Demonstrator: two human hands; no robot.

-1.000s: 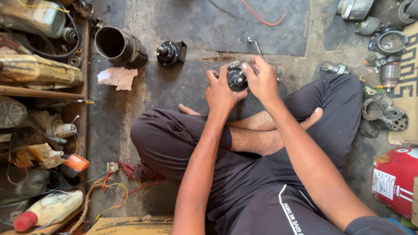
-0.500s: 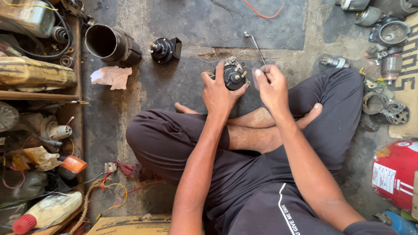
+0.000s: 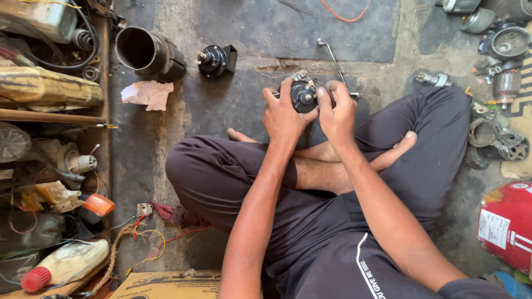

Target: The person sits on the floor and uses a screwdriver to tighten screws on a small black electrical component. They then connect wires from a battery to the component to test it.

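I sit cross-legged on the floor and hold a small round black horn-like part [image 3: 304,95] above my crossed feet. My left hand [image 3: 284,113] grips its left side, thumb over the front. My right hand [image 3: 337,112] grips its right side, fingers curled round the rim. A metal bracket sticks out at the part's top. A second black round part [image 3: 216,60] of the same kind lies on the floor to the far left. A thin metal wrench [image 3: 336,65] lies on the floor just beyond my right hand.
A black pipe section [image 3: 148,53] and a crumpled white cloth [image 3: 147,94] lie at the left. A wooden shelf [image 3: 52,116] full of parts and bottles runs down the left edge. Metal motor parts [image 3: 501,83] and a red canister [image 3: 507,224] are at the right.
Both hands have kept hold of the black part. My right hand has closed in over its right rim. The view has shifted slightly.
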